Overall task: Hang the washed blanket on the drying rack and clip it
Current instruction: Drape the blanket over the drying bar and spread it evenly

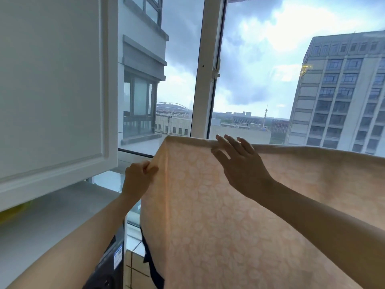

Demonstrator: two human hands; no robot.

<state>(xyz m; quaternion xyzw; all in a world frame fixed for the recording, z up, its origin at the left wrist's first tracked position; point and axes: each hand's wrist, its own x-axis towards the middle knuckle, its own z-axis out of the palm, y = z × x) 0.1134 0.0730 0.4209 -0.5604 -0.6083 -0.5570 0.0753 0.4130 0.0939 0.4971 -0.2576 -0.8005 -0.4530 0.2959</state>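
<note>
Blanket [218, 205] draped over hidden rail, left hand [138, 174] pinching edge, right hand [239, 163] flat

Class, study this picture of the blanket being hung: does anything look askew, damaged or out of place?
Nothing looks damaged or spilled. The blanket hangs over a hidden bar, its top edge fairly even. The left hand pinches its left edge; the right hand lies open near the top edge. No clips show.

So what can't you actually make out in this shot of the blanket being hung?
- Drying rack, head view: the blanket drapes over whatever carries it, so no bar shows.
- Clips: none visible; whether any are on is unknowable.
- Blanket's right end and lower hem: cut off by the frame edges.
- Left hand: fingertips buried in the pinched edge.
- Right hand: palm side hidden; how firmly it presses is unclear.
</note>
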